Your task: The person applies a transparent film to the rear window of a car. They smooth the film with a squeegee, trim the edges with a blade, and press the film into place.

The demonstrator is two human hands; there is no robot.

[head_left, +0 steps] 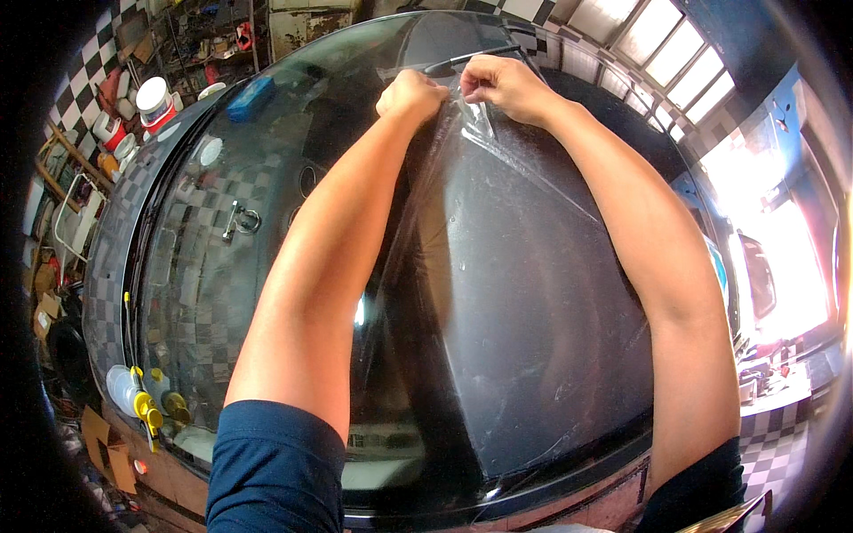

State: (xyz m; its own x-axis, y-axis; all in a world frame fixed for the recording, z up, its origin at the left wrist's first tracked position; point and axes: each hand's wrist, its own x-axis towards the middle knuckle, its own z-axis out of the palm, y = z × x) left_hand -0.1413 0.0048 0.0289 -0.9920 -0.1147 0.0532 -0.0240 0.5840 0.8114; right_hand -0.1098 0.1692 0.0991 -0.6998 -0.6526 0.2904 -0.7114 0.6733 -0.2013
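My arms stretch out over a car's curved windshield (267,293). A large sheet of dark film (542,293) lies across its right part, with creases and whitish marks on it. At the far side, my right hand (506,89) is closed, its fingertips pinching a crumpled clear film (482,123) that hangs below them. Close beside it, my left hand (411,96) is closed on the clear film's edge, its fingertips partly hidden. A creased strip of the film runs from between the hands toward me.
A blue object (251,98) rests on the glass at the far left. A yellow-headed spray bottle (147,407) is near the wiper (129,333) at the near left. White and red buckets (155,99), shelves and a cardboard box (108,451) stand beyond the car's left side.
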